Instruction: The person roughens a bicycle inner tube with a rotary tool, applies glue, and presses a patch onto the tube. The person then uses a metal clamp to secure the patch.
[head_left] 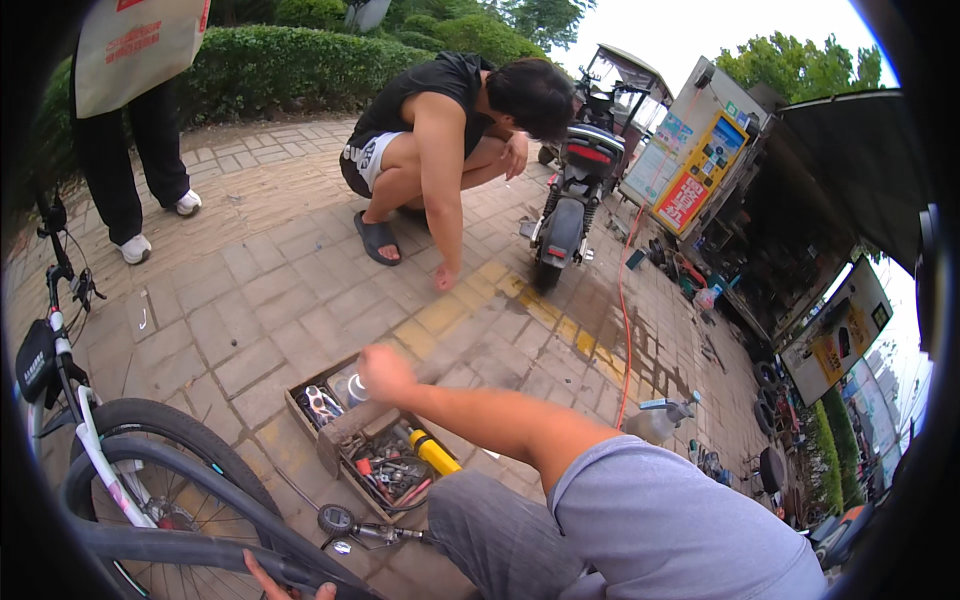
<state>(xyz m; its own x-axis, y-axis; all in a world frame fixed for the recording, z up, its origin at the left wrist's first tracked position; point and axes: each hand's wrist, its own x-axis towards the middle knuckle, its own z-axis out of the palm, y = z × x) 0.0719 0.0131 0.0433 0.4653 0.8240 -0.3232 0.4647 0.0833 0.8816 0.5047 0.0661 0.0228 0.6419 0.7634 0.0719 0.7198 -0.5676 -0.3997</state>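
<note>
A slack black inner tube (pixel 200 546) loops over the bicycle wheel (pixel 190 490) at the lower left. My left hand (pixel 285 580) holds it at the bottom edge, with only some fingers in view. My right arm reaches across to the wooden toolbox (pixel 372 492). Smeared by motion, my right hand (pixel 388 377) is over its far side, beside a white can (pixel 355 390); its fingers cannot be made out. The box has a wooden handle (pixel 352 422), a yellow cylinder (pixel 434 453), pliers-like tools (pixel 320 405) and loose metal parts.
A tyre inflator gauge (pixel 336 520) with a hose lies beside the box. Ahead, a person (pixel 430 150) squats near a parked scooter (pixel 568 200); another stands at far left. An orange hose (pixel 625 330) crosses the paving. A spray bottle (pixel 655 420) stands at right.
</note>
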